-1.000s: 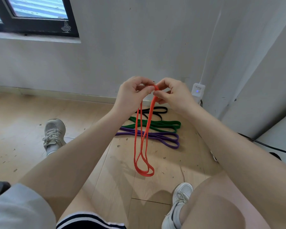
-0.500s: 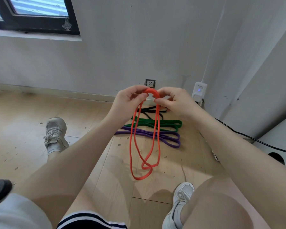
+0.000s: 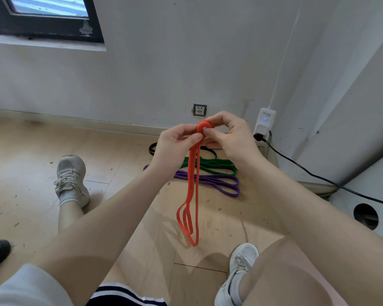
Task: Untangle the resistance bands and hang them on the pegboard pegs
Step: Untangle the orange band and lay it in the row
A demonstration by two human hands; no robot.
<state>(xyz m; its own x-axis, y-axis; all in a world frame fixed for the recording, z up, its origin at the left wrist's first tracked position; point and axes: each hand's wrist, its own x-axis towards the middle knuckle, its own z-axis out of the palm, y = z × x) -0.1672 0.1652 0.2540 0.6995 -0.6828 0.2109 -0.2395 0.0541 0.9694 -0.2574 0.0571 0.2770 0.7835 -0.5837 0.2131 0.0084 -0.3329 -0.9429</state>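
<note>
An orange resistance band (image 3: 191,191) hangs doubled in long loops above the wooden floor. Its top bend is pinched between my left hand (image 3: 175,144) and my right hand (image 3: 226,135), which almost touch. On the floor behind it lie a purple band (image 3: 223,184), a green band (image 3: 215,166) and a black band (image 3: 208,151), side by side near the wall. My hands partly hide the black band. No pegboard or pegs are in view.
My two white sneakers (image 3: 71,180) (image 3: 239,268) rest on the floor on either side. A wall socket (image 3: 200,110) and a white plug-in adapter (image 3: 264,122) with a black cable (image 3: 318,175) sit at the corner. A window (image 3: 44,16) is upper left.
My hands have drawn closer together, so the orange band's loops have closed up and hang narrower. The view has tipped slightly, showing more wall.
</note>
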